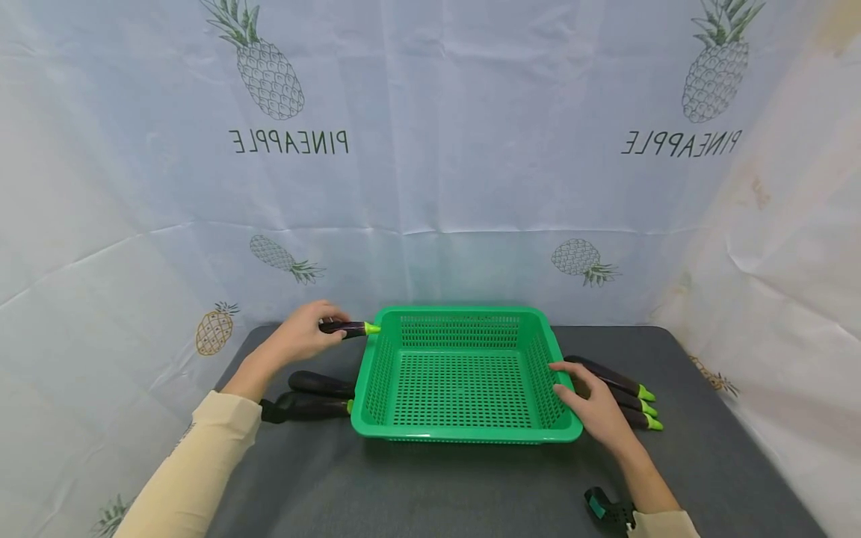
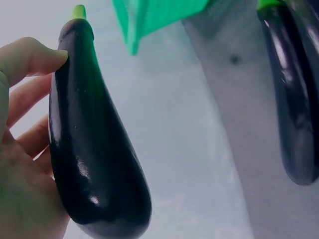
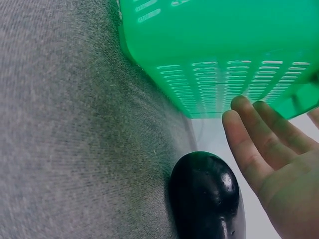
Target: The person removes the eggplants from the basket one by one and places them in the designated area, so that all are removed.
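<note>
My left hand [image 1: 311,329] grips a dark eggplant [image 1: 346,329] just off the back left corner of a green plastic basket [image 1: 464,433]. In the left wrist view, the thumb presses the narrow neck of this eggplant [image 2: 94,134], and the other fingers are behind it. The green stem points toward the basket. At the basket's right rim, my right hand [image 1: 595,403] holds the edge, with fingertips reaching over it. From the right wrist, several fingers [image 3: 264,139] show against the outside of the slotted basket wall [image 3: 214,45].
Two eggplants [image 1: 321,384] lie on the dark grey table [image 1: 457,493] left of the basket. Three more eggplants [image 1: 612,375] lie to its right, green stems outward, partly behind the right hand. A pineapple-print cloth [image 1: 430,149] hangs behind the table and along its sides.
</note>
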A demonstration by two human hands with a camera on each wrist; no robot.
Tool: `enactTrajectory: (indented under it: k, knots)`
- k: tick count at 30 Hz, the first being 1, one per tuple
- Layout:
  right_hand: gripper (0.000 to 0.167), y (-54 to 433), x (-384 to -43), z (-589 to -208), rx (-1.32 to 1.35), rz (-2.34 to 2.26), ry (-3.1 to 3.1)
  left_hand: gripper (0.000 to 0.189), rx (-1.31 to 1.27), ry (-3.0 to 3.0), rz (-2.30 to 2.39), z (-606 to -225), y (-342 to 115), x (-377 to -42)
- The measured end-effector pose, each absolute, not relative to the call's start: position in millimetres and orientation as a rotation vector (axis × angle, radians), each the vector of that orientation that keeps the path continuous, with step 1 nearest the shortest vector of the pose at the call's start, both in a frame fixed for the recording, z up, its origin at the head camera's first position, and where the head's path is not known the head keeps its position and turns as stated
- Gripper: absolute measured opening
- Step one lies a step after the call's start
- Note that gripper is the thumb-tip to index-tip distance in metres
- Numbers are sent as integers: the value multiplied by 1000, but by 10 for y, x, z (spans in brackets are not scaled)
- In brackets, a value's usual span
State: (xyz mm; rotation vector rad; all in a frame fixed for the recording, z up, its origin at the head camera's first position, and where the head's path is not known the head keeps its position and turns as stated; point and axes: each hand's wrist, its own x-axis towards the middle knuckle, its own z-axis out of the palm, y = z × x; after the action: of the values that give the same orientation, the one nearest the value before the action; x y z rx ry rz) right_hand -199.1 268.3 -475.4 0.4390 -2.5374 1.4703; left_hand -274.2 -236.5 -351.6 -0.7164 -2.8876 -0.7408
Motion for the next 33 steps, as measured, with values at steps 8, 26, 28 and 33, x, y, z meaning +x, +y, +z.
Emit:
enactTrajectory:
  k: [8,26,28,33]
  knots:
    - [39,2683,-1991,-4755,427,1470,-2545,24,-672,-2915,-707,-3646,-2546,-2767]
    - [39,2673,-1990,-4760,428,1468,-2536,24,-559,-3012,-739,-4029,-2660,-2898]
    - [39,2673,-1989,-4761,429,1466,-2535,24,-567,-3013,-735,-4066,-2645,-2902]
    - [39,2676,-1988,-4770,433,1466,-2529,25,-600,-3025,-733,-4147,-2594,-2925]
